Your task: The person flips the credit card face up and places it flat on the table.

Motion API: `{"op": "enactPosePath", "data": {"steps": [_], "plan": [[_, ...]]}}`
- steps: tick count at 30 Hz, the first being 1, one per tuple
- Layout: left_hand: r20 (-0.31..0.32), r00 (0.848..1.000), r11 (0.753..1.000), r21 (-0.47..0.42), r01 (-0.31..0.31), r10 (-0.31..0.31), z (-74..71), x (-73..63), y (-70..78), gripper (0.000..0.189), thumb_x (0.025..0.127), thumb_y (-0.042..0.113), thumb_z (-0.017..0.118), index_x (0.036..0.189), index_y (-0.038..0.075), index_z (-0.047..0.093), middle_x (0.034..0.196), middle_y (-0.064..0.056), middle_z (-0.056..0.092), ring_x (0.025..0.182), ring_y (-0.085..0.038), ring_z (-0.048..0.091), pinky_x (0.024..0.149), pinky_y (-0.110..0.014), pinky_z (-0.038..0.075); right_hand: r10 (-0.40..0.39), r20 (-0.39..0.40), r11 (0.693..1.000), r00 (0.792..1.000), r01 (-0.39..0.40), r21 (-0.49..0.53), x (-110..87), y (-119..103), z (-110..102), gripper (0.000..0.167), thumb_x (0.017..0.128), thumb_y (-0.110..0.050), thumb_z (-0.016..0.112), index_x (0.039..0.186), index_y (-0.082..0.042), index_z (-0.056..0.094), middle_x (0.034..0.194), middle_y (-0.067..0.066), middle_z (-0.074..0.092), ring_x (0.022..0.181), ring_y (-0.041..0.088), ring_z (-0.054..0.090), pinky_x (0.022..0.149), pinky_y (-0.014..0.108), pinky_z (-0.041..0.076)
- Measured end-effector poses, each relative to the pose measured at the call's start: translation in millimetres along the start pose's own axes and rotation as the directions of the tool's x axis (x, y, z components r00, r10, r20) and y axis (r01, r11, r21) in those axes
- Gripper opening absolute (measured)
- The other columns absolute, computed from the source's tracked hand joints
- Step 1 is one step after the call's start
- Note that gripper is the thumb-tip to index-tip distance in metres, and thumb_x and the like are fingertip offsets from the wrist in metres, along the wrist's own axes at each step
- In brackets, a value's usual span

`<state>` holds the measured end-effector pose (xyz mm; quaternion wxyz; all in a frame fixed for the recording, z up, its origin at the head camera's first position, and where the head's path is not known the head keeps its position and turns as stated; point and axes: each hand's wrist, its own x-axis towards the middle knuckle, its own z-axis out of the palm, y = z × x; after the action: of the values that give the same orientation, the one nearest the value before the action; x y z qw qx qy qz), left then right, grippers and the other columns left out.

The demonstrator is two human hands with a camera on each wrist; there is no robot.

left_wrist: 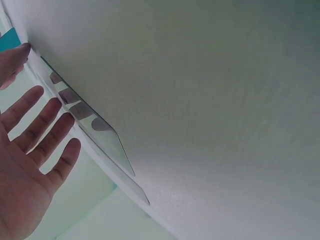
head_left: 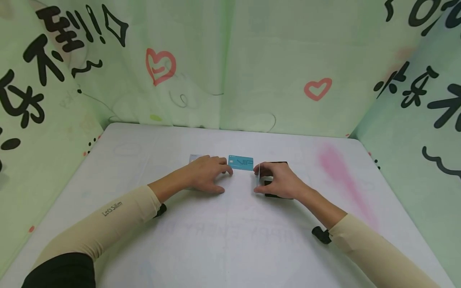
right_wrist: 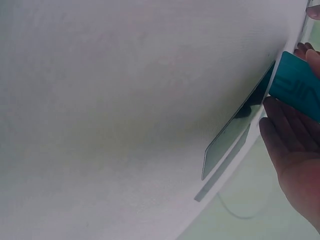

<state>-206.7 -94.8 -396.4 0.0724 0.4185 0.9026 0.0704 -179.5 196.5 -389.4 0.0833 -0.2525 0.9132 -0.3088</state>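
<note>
A blue card [head_left: 240, 163] with dark letters and a small chip lies between the two hands in the head view. My right hand [head_left: 279, 180] pinches a thin card [head_left: 258, 176], seen edge-on and standing upright between thumb and fingers. In the right wrist view a teal card [right_wrist: 295, 86] with dark lettering shows at that hand. Beneath this hand is a dark glossy flat panel [head_left: 277, 196], partly covered. My left hand [head_left: 207, 174] hovers over a pale glossy panel [head_left: 193, 157], mostly hidden. Its spread fingers hold nothing and are mirrored in the panel.
The white table [head_left: 223, 244] has a pink smear [head_left: 336, 168] on its right side. Pale green cloth walls [head_left: 266, 60] with black writing and red hearts close off the back and both sides.
</note>
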Motion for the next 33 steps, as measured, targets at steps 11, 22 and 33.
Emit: {"op": "enactPosePath", "data": {"steps": [11, 22, 33], "plan": [[0.017, 1.000, 1.000, -0.008, 0.021, -0.021, 0.1, 1.6, 0.9, 0.050, 0.089, 0.047, 0.076, 0.133, 0.024, 0.066, 0.115, 0.001, 0.061, 0.094, -0.014, 0.055, 0.089, -0.037, 0.047, -0.024, -0.016, 0.999, 1.000, 0.024, -0.029, 1.4, 2.9, 2.9, 0.052, 0.078, -0.022, 0.092, 0.122, -0.004, 0.069, 0.112, 0.006, 0.075, 0.108, 0.022, 0.074, 0.095, 0.041, 0.057], [0.017, 1.000, 0.999, -0.025, 0.023, -0.022, -1.0, 0.5, 1.0, 0.050, 0.089, 0.047, 0.076, 0.133, 0.025, 0.065, 0.110, 0.002, 0.060, 0.094, -0.013, 0.056, 0.090, -0.038, 0.047, -0.044, -0.009, 0.999, 0.999, 0.044, -0.032, 1.2, 0.9, 2.0, 0.056, 0.080, -0.022, 0.091, 0.128, -0.004, 0.068, 0.113, 0.009, 0.075, 0.106, 0.023, 0.074, 0.093, 0.043, 0.058], [0.000, 1.000, 0.999, -0.049, 0.013, -0.013, -1.8, 1.1, 0.9, 0.052, 0.088, 0.044, 0.077, 0.134, 0.021, 0.065, 0.111, 0.001, 0.062, 0.097, -0.014, 0.059, 0.090, -0.039, 0.049, -0.031, -0.013, 0.999, 0.999, 0.031, -0.039, 1.7, -2.3, 2.4, 0.063, 0.080, -0.021, 0.091, 0.134, -0.001, 0.065, 0.119, 0.011, 0.074, 0.108, 0.025, 0.074, 0.094, 0.042, 0.058]]}}
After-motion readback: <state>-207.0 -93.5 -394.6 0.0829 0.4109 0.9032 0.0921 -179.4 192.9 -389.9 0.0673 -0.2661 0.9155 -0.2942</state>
